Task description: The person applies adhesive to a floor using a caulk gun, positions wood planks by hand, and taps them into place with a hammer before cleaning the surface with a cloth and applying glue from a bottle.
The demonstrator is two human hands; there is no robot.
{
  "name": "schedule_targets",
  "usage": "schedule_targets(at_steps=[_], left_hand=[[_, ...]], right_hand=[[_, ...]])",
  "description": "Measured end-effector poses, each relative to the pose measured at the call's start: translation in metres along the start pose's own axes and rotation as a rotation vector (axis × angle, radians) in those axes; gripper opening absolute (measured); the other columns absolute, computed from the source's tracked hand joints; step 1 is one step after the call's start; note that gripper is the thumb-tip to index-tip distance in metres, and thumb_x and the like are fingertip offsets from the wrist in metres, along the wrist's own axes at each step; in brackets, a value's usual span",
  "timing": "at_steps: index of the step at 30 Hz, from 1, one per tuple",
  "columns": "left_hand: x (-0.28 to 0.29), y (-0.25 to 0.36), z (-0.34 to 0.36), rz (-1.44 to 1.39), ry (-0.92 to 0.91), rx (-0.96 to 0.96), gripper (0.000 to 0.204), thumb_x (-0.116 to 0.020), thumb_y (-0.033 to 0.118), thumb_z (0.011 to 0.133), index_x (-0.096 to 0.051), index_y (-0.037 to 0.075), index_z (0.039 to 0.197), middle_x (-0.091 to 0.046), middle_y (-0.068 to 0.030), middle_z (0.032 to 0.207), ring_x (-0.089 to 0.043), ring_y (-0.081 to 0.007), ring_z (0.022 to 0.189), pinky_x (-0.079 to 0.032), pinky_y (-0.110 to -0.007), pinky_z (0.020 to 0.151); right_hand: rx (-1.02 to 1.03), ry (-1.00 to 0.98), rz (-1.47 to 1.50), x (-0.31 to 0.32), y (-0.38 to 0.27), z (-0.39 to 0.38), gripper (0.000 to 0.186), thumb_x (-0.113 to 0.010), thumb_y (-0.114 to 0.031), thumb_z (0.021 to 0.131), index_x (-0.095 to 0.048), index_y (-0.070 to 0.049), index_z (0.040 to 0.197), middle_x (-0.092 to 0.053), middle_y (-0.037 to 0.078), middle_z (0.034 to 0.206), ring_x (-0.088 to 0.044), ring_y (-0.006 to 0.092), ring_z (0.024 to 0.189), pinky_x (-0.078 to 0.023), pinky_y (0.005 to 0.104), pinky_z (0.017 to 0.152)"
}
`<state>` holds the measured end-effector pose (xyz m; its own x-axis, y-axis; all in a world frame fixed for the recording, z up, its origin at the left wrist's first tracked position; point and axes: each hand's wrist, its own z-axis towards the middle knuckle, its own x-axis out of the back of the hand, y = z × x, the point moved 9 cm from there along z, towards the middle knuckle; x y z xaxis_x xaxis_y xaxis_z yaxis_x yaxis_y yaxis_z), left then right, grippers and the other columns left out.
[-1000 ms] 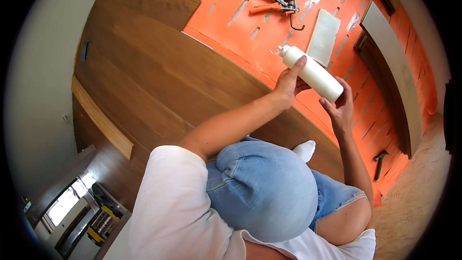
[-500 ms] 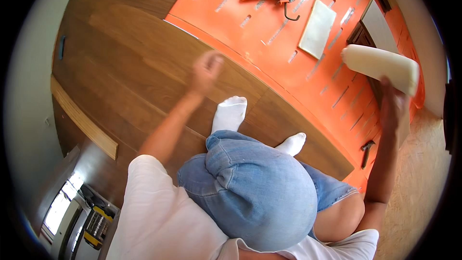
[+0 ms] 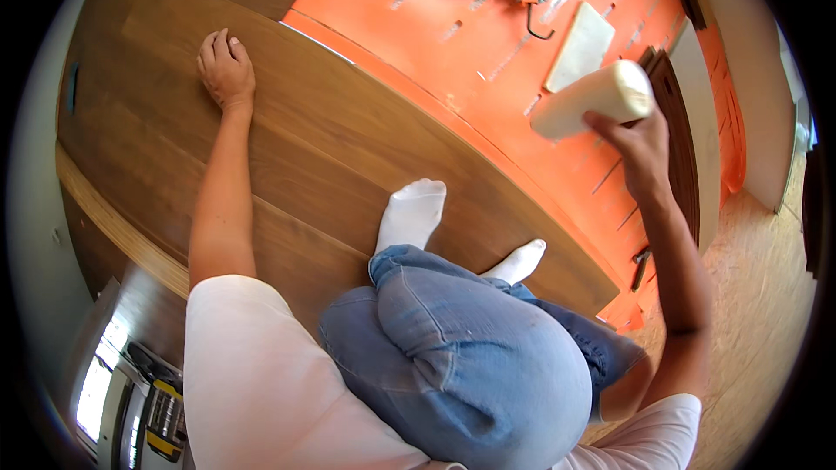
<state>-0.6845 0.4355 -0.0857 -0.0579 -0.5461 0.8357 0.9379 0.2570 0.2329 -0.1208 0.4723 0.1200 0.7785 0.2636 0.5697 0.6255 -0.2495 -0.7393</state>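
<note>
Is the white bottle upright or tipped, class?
Tipped: the white bottle in the right hand slants, showing its long side and rounded end.

Brown wooden floorboards (image 3: 322, 130) spread across the left and middle of the room, their long seams curving as I look down. Beyond their edge lies an orange sheet (image 3: 418, 43) dotted with narrow slots, glossy where light catches it. To the right, rough tan flooring (image 3: 758, 287) meets a pale wall (image 3: 744, 78). A greyish wall (image 3: 39, 226) closes the left side, and low down there, a window-like pane (image 3: 92, 400) glares white.
</note>
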Motion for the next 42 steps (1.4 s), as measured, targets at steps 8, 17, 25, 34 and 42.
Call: schedule_targets(at_steps=[8, 17, 25, 34, 42], left_hand=[[0.006, 0.0, -0.001, -0.014, 0.077, 0.003, 0.027, -0.063, 0.02, 0.096, -0.071, 0.008, 0.118, -0.062, -0.0114, 0.13, -0.057, -0.0333, 0.12, -0.046, -0.047, 0.103], [0.007, 0.0, -0.002, -0.028, 0.027, 0.045, 0.027, -0.062, 0.021, 0.097, -0.07, 0.007, 0.118, -0.061, -0.0123, 0.132, -0.055, -0.0339, 0.123, -0.044, -0.046, 0.106], [0.004, -0.002, -0.002, -0.038, 0.005, 0.062, 0.027, -0.06, 0.022, 0.098, -0.071, 0.007, 0.118, -0.061, -0.0121, 0.134, -0.054, -0.034, 0.125, -0.044, -0.046, 0.107], [0.006, -0.001, -0.001, -0.025, 0.016, 0.064, 0.024, -0.064, 0.02, 0.095, -0.071, 0.006, 0.113, -0.062, -0.0124, 0.13, -0.056, -0.0342, 0.12, -0.045, -0.047, 0.104], [0.007, -0.001, -0.001, -0.043, -0.027, 0.113, 0.025, -0.061, 0.019, 0.097, -0.069, 0.004, 0.116, -0.061, -0.013, 0.132, -0.055, -0.0344, 0.121, -0.044, -0.047, 0.105]], right_hand=[[0.093, -0.018, 0.482, -0.117, -0.002, 0.053, 0.044, -0.087, -0.017, 0.082, -0.066, 0.0, 0.118, -0.07, 0.006, 0.107, -0.065, 0.0151, 0.098, -0.052, 0.0312, 0.085], [-0.001, 0.016, 0.877, -0.227, -0.001, 0.084, 0.043, -0.083, -0.01, 0.086, -0.061, 0.0, 0.122, -0.067, 0.007, 0.116, -0.063, 0.0183, 0.109, -0.049, 0.0353, 0.096], [0.002, 0.006, 0.893, -0.234, -0.002, 0.083, 0.044, -0.082, -0.011, 0.087, -0.06, 0.0, 0.123, -0.066, 0.009, 0.118, -0.063, 0.0194, 0.111, -0.05, 0.0368, 0.099], [0.155, -0.37, 0.9, -0.243, -0.042, 0.099, 0.051, -0.088, -0.016, 0.08, -0.061, -0.003, 0.122, -0.068, 0.007, 0.116, -0.063, 0.0202, 0.113, -0.049, 0.0379, 0.102], [0.123, -0.27, 0.741, -0.259, -0.041, 0.124, 0.053, -0.087, -0.016, 0.08, -0.061, 0.0, 0.123, -0.067, 0.008, 0.117, -0.063, 0.0213, 0.113, -0.049, 0.0392, 0.1]])
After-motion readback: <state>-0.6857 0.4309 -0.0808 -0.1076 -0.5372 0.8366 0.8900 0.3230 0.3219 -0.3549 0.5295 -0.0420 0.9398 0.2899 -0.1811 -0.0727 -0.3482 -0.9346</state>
